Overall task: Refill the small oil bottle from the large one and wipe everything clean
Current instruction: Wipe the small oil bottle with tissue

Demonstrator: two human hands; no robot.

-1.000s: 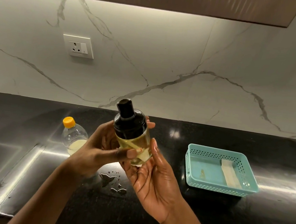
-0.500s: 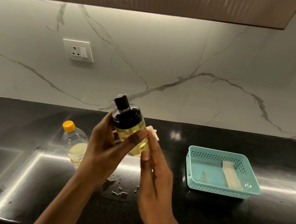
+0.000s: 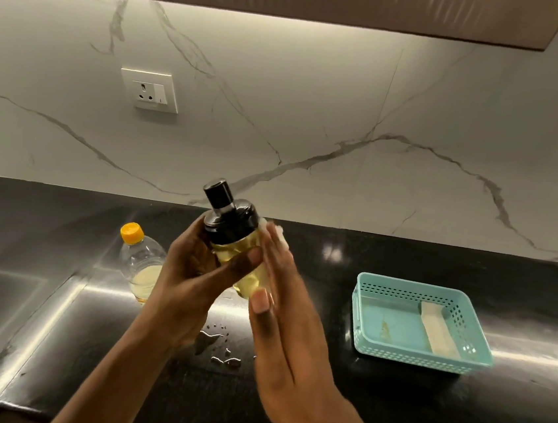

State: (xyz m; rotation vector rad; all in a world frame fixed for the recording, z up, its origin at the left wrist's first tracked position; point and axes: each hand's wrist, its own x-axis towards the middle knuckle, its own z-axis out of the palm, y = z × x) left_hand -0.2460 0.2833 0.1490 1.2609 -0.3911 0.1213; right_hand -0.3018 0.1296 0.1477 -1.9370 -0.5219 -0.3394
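Left hand: fingers and thumb wrapped round the small bottle, gripping it from the left, clear above the counter. The bottle leans with its black cap toward the left; yellow oil shows through the glass.

Right hand: fingers straight and together, laid flat against the bottle's right side. A white wad, paper or cloth, cannot tell which, shows past the fingertips, pressed to the bottle just below the cap.

Counter below the hands: a scatter of wet drops.

Left of the hands: large bottle, upright on the counter, orange cap on, a little oil at the bottom.

Right, well apart: teal basket on the counter, a pale strip lying inside along its right side.

Wall behind: white socket.
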